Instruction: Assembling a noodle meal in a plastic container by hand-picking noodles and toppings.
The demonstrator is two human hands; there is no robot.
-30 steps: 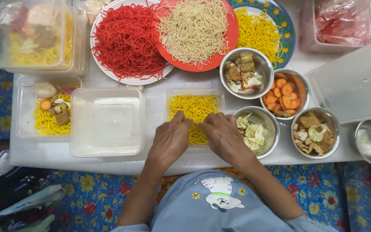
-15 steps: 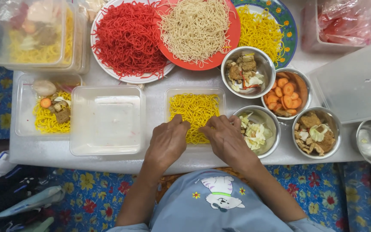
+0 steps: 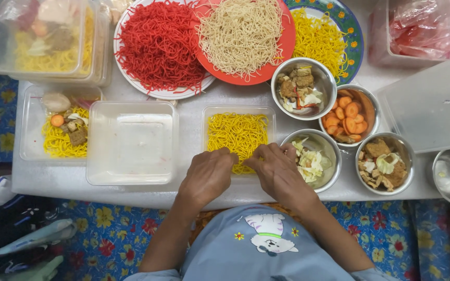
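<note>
Yellow noodles (image 3: 238, 132) — both hands fingertips-down

clear glossy plastic container (image 3: 239, 111), shiny steel bowls (image 3: 302, 87), matt white plastic table (image 3: 183, 104)

clear tray (image 3: 208, 117) | open, flat | holds yellow noodles (image 3: 238, 132) | table's near edge
</note>
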